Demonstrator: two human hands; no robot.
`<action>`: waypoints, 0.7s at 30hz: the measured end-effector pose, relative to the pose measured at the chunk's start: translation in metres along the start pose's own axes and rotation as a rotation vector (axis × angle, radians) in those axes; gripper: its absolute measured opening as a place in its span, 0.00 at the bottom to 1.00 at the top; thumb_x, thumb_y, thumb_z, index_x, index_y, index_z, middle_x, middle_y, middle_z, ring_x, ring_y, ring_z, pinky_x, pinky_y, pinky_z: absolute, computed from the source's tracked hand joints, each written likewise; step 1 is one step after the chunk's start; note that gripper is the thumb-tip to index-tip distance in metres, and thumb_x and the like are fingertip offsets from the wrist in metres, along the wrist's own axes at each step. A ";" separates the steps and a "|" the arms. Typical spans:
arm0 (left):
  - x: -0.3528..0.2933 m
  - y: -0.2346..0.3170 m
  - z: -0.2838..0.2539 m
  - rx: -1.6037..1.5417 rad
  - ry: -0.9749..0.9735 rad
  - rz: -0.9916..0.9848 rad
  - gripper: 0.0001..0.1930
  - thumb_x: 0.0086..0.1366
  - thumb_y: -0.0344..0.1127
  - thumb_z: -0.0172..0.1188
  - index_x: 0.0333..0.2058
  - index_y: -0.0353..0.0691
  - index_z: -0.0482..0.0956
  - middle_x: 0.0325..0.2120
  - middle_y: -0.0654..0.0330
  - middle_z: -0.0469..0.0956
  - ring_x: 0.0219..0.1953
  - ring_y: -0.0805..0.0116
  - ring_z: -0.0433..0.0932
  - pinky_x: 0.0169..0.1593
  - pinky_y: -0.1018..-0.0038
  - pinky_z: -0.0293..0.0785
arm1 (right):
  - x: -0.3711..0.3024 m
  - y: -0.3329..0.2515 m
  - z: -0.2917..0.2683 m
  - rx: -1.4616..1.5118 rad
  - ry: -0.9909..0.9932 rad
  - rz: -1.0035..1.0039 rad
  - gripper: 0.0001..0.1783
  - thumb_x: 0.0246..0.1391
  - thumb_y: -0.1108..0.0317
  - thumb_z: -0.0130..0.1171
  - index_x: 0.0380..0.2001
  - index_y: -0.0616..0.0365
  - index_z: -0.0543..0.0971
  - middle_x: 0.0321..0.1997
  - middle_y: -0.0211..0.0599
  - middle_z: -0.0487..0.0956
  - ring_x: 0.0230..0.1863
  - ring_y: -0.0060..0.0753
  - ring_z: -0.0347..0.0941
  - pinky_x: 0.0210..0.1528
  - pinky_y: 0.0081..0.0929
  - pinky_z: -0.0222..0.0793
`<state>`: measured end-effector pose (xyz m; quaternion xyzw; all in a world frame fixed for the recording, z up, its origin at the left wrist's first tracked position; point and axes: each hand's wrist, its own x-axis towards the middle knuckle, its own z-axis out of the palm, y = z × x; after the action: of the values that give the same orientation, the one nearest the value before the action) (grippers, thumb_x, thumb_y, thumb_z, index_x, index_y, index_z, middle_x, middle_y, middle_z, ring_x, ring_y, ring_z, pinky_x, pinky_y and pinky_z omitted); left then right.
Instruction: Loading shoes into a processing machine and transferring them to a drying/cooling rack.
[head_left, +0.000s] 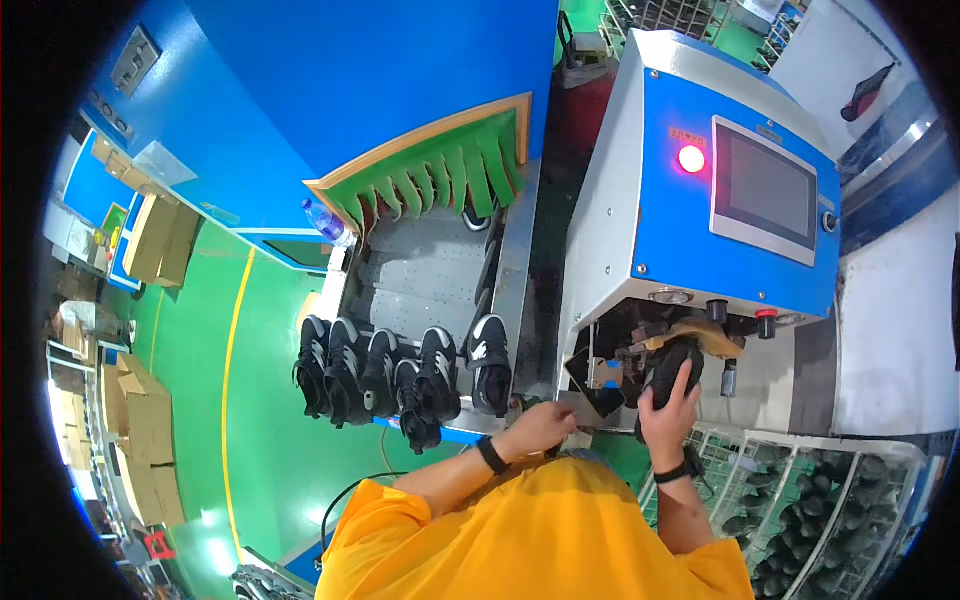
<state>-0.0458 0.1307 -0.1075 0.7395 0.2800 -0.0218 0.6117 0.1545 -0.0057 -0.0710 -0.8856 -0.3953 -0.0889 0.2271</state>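
Note:
My right hand grips a black shoe under the head of a blue and white machine, fingers and thumb spread round its side. The shoe sits against a yellowish pad and metal fittings; its far end is hidden there. Left of it, my left hand is by the front corner of the conveyor, fingers curled together. Whether anything small is in them cannot be made out. Several black and white sneakers stand in a row on the conveyor's near end, to the left of that hand.
A grey conveyor bed runs back to a green strip curtain in a blue housing. The machine carries a dark screen and a lit red lamp. Wire racks of dark shoe-shaped pieces stand at lower right. Cardboard boxes are far left.

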 end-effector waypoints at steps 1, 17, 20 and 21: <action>0.003 0.008 0.001 -0.076 -0.084 -0.028 0.23 0.69 0.52 0.50 0.36 0.34 0.79 0.27 0.50 0.81 0.34 0.51 0.81 0.39 0.61 0.75 | -0.015 0.002 -0.002 -0.038 0.000 -0.031 0.47 0.47 0.61 0.64 0.70 0.49 0.56 0.55 0.77 0.65 0.46 0.76 0.71 0.44 0.55 0.72; -0.012 0.018 0.048 -0.585 -0.519 -0.392 0.28 0.61 0.62 0.56 0.44 0.40 0.79 0.33 0.63 0.77 0.37 0.67 0.75 0.41 0.71 0.70 | -0.065 0.010 -0.035 1.335 -0.343 0.882 0.28 0.63 0.68 0.53 0.65 0.60 0.62 0.50 0.37 0.76 0.46 0.36 0.76 0.48 0.31 0.73; -0.018 -0.033 0.044 0.021 -0.470 -0.204 0.27 0.64 0.60 0.54 0.47 0.42 0.79 0.34 0.53 0.80 0.37 0.57 0.79 0.42 0.65 0.73 | -0.037 -0.019 0.005 1.775 -0.090 1.013 0.27 0.58 0.69 0.59 0.61 0.59 0.66 0.51 0.38 0.76 0.50 0.37 0.74 0.52 0.36 0.72; -0.023 0.019 0.006 0.057 -0.440 -0.209 0.25 0.64 0.59 0.54 0.46 0.42 0.79 0.34 0.49 0.81 0.36 0.54 0.79 0.41 0.63 0.74 | -0.035 -0.021 0.000 1.759 -0.065 0.977 0.28 0.58 0.70 0.58 0.61 0.60 0.67 0.53 0.39 0.75 0.52 0.38 0.74 0.54 0.36 0.71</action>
<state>-0.0549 0.1149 -0.0836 0.7009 0.2144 -0.2534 0.6313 0.1152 -0.0167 -0.0754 -0.4703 0.0801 0.3617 0.8010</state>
